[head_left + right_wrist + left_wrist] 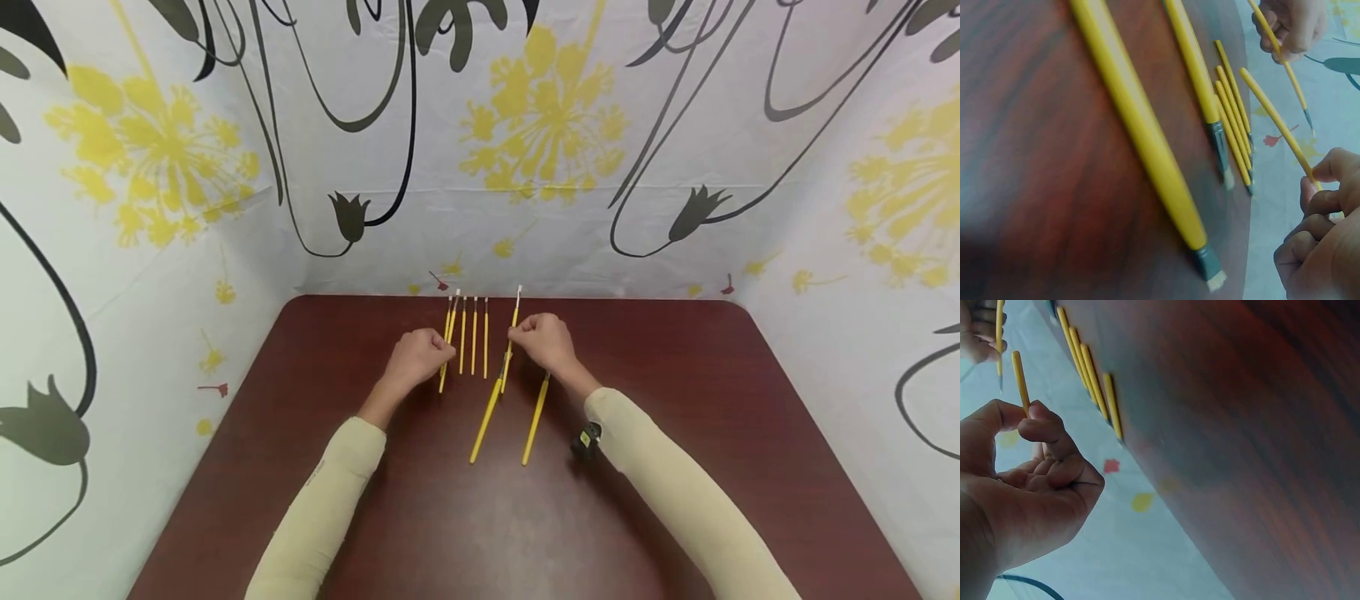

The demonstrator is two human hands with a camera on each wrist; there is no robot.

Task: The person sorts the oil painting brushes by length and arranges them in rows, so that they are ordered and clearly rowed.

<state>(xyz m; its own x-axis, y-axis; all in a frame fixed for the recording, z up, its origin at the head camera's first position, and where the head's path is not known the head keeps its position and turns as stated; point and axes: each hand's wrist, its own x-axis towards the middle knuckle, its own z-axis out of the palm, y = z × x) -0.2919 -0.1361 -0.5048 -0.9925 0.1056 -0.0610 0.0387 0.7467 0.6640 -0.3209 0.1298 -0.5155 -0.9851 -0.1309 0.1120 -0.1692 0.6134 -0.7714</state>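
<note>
My left hand (420,358) pinches a slim yellow paintbrush (1020,381) between thumb and fingertips, its handle end sticking up in the left wrist view. A second slim paintbrush (1279,125) is pinched by my right hand (546,342), bristle end pointing to the far side in the head view. Several thin paintbrushes (474,337) lie side by side near the table's far edge, just right of my left hand. Two thicker paintbrushes (487,421) with flat pale bristles (1216,280) lie nearer the front, between my forearms; my right hand and wrist overlap the top of one.
The dark red-brown table (450,517) has rounded far corners. A patterned white sheet (420,167) with yellow and grey flowers stands along its back and sides. A small black device (586,440) sits at my right wrist by the sleeve.
</note>
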